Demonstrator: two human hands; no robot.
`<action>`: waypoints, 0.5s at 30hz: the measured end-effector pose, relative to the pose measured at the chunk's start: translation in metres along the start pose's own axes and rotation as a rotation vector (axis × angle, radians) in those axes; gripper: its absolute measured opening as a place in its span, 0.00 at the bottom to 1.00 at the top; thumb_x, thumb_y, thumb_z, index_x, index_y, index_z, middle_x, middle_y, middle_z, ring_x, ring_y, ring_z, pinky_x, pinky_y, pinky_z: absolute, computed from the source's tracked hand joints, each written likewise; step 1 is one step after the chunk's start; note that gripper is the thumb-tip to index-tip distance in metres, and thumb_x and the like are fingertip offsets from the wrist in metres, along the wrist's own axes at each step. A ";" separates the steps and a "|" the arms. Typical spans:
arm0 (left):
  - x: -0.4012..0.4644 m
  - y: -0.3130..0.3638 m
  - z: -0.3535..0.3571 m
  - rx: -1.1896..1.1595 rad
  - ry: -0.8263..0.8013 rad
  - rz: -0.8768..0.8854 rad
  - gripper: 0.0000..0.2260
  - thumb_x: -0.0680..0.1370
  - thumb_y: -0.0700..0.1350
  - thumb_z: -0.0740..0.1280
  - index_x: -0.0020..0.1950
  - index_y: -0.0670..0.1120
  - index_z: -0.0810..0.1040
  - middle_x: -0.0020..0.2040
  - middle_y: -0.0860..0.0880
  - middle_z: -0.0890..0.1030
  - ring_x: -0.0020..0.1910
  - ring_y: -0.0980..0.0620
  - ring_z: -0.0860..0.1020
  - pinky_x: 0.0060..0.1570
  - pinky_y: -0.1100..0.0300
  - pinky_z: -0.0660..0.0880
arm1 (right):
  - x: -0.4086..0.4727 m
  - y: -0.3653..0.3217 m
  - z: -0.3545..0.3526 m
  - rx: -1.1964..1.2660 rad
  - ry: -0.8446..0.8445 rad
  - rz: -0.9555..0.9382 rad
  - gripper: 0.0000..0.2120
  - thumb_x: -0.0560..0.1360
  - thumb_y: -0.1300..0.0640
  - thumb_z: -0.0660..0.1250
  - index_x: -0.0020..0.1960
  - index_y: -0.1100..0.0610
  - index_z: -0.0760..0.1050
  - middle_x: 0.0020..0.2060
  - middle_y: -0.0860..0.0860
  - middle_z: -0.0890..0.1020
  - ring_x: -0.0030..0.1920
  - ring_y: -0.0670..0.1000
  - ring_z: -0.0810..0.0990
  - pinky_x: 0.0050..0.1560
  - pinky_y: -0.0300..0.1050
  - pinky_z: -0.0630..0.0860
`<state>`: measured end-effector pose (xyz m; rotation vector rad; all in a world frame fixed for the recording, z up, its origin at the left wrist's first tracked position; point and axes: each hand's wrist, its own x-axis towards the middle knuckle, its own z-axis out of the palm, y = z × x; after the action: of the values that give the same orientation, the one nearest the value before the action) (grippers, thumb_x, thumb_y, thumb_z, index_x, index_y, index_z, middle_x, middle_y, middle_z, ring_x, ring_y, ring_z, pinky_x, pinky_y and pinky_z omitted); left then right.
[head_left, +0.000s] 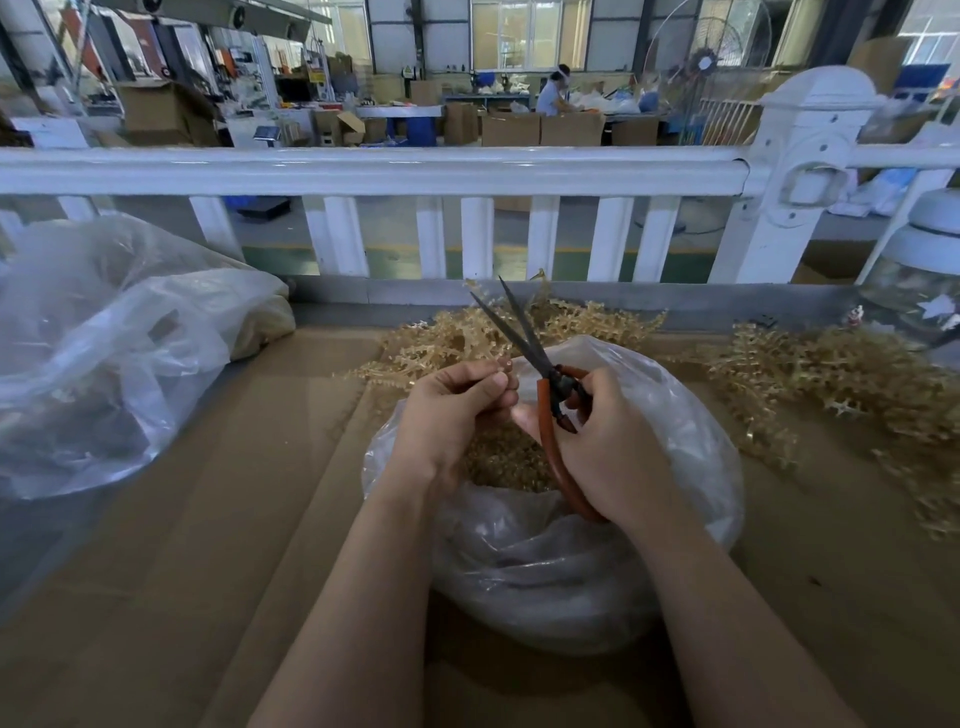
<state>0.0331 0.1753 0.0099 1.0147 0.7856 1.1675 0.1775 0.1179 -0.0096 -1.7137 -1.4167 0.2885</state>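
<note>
My right hand (597, 447) grips the orange handles of a pair of scissors (524, 343), whose dark blades stand apart and point up and away from me. My left hand (452, 410) pinches a small golden plastic piece (505, 365) at its fingertips, just left of the blades. Both hands hover over a clear plastic bag (675, 519) that holds a heap of small golden cut pieces (506, 460).
Golden plastic sprigs lie heaped behind the bag (519, 325) and at the right (841, 379) on the cardboard-covered table (208, 519). A large crumpled plastic bag (104, 353) fills the left. A white railing (415, 169) runs along the table's far edge.
</note>
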 end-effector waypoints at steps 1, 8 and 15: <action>0.000 0.000 0.000 0.000 0.001 -0.008 0.07 0.76 0.30 0.67 0.41 0.40 0.81 0.34 0.46 0.83 0.33 0.54 0.81 0.39 0.61 0.81 | 0.000 0.001 0.000 -0.012 -0.006 -0.004 0.29 0.65 0.25 0.67 0.53 0.45 0.67 0.45 0.39 0.79 0.46 0.40 0.79 0.42 0.41 0.75; -0.001 -0.003 -0.001 0.026 -0.009 0.008 0.08 0.77 0.31 0.67 0.40 0.41 0.80 0.35 0.46 0.83 0.34 0.54 0.81 0.36 0.63 0.80 | -0.005 0.008 -0.004 -0.055 -0.036 -0.072 0.26 0.67 0.29 0.68 0.53 0.46 0.69 0.44 0.38 0.77 0.44 0.38 0.77 0.39 0.34 0.71; 0.001 -0.003 -0.007 0.017 -0.038 0.058 0.11 0.79 0.32 0.65 0.39 0.43 0.78 0.34 0.49 0.81 0.35 0.55 0.79 0.40 0.63 0.78 | -0.007 0.014 -0.012 -0.145 -0.072 -0.101 0.29 0.65 0.26 0.64 0.52 0.49 0.68 0.45 0.40 0.76 0.44 0.40 0.76 0.38 0.34 0.69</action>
<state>0.0277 0.1772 0.0049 1.0768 0.7418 1.1896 0.1921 0.1067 -0.0150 -1.7559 -1.6046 0.1979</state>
